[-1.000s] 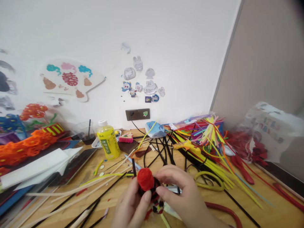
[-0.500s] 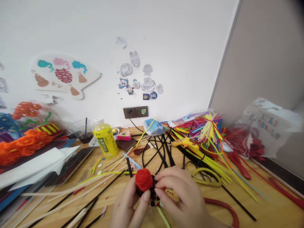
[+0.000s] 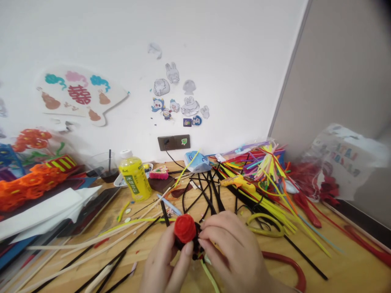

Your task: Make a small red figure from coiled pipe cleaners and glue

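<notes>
My left hand (image 3: pixel 166 260) is closed around a red fuzzy rose (image 3: pixel 185 228) made of pipe cleaner, its thumb just under the bloom. Dark pieces surround the flower's base, and a pale green stem (image 3: pixel 210 277) runs down from it toward me. On the right side of the base, the fingertips of my right hand (image 3: pixel 233 250) are pinched together at the dark part. Whatever they grip there is too small and hidden to make out. A black pipe cleaner (image 3: pixel 165 213) sticks up just behind my left hand.
A yellow drink bottle (image 3: pixel 134 177) stands at the back left. Behind my hands lie black pipe cleaners (image 3: pixel 210 191) and a yellow glue gun (image 3: pixel 240 183). Bundled colored pipe cleaners (image 3: pixel 269 165) fill the back right. White sheets (image 3: pixel 45 211) and orange flowers (image 3: pixel 33 185) are at the left.
The whole view has shifted very slightly. Both hands stay at the red rose with nearly the same grip; the dark base shows a little differently between the fingers.
</notes>
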Demonstrator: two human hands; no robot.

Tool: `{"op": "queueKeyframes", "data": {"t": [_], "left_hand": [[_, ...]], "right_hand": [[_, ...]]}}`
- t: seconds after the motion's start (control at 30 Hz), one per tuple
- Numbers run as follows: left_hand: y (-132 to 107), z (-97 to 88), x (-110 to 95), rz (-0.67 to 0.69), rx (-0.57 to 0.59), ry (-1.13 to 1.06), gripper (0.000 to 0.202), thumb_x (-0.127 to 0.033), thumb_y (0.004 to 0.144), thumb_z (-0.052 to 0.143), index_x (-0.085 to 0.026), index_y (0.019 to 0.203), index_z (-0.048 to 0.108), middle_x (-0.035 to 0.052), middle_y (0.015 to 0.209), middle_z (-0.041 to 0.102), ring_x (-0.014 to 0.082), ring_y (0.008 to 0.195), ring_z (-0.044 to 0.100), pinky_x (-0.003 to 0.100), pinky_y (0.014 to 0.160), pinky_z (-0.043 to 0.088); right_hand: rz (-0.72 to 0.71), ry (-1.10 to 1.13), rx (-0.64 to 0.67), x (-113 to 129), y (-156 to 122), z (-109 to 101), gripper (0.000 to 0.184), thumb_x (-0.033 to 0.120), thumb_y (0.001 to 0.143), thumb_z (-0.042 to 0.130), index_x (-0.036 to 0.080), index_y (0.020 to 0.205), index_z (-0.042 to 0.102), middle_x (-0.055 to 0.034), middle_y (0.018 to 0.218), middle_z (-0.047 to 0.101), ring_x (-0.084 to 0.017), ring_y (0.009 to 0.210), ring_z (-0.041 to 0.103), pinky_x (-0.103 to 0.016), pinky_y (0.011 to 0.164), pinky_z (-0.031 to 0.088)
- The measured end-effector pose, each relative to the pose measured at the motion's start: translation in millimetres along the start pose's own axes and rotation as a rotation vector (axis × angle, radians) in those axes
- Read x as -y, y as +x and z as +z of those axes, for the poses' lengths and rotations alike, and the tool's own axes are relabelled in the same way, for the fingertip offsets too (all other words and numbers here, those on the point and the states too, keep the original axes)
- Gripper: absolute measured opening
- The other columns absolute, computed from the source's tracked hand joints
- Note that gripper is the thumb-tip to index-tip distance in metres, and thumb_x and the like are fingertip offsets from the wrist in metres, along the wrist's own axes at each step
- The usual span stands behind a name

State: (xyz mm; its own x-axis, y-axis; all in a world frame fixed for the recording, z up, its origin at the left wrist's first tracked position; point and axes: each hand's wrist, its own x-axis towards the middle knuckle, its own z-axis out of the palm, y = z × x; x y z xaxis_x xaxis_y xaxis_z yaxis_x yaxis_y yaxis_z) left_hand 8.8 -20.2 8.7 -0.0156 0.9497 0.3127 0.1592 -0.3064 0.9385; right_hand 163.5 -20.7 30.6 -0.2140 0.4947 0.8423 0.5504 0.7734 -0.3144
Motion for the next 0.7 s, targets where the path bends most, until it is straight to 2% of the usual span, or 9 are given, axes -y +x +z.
{"op": "queueKeyframes", "data": {"t": [0.33, 0.57, 0.7], "left_hand": [[-2.7, -2.4, 4.5, 0.117, 0.085, 0.128, 0.025, -0.029, 0.08, 0.053, -0.021, 0.103, 0.057, 0.0063, 0.104, 0.067, 0.0209, 0.091, 0.065, 0.028, 0.08, 0.052], [-3.4, -3.9, 7.1, 0.188, 0.067, 0.185, 0.024, -0.026, 0.08, 0.053, -0.022, 0.103, 0.057, 0.0036, 0.098, 0.069, 0.0178, 0.087, 0.066, 0.023, 0.075, 0.053], [-4.7, -3.5, 6.1, 0.194, 0.067, 0.181, 0.023, -0.026, 0.08, 0.054, -0.022, 0.103, 0.058, 0.0035, 0.099, 0.069, 0.018, 0.084, 0.066, 0.024, 0.076, 0.053]], "right_hand": [[0.024, 0.01, -0.004, 2.0, 1.2, 0.4, 0.013, 0.01, 0.083, 0.046, 0.016, 0.08, 0.057, -0.0046, 0.077, 0.062, -0.016, 0.072, 0.055, -0.028, 0.065, 0.048], [0.021, -0.001, -0.003, 3.0, 1.3, 0.7, 0.015, 0.01, 0.084, 0.044, 0.016, 0.08, 0.056, -0.0046, 0.075, 0.061, -0.015, 0.07, 0.055, -0.027, 0.065, 0.048], [0.016, -0.028, -0.024, 4.0, 1.7, 0.9, 0.016, 0.01, 0.084, 0.043, 0.017, 0.078, 0.056, -0.0046, 0.074, 0.061, -0.015, 0.07, 0.055, -0.026, 0.064, 0.048]]}}
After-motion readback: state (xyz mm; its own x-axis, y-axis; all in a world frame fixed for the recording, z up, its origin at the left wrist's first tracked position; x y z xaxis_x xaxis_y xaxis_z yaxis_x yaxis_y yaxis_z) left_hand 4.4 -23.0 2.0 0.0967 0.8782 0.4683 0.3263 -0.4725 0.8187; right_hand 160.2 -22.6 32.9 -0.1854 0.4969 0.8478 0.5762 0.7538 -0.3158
